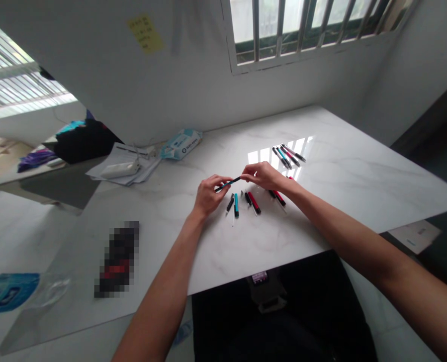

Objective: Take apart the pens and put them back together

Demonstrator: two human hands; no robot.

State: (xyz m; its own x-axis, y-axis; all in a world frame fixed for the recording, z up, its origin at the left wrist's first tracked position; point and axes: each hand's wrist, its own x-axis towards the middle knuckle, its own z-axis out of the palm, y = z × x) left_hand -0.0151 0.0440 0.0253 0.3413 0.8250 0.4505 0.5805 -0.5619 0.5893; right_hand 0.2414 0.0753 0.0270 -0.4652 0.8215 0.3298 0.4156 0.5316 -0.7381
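Note:
Between my two hands is a slim black and teal pen (230, 184), held nearly level above the table. My left hand (208, 194) grips its barrel with closed fingers. The fingertips of my right hand (261, 175) pinch its other end. Just below lie pen parts: a black piece (230, 203), a teal and black barrel (236, 205), a red and black barrel (254, 202) and thin refills. More red and black pieces (279, 197) lie under my right forearm, which partly hides them. Several whole pens (288, 156) sit in a row beyond my right hand.
The white marbled table (359, 166) meets the wall at the back. A wipes packet (181, 144) and papers (127, 163) with a white object on them lie at the back left. A blurred-out dark object (117, 259) is at left, near a plastic bottle (15, 292).

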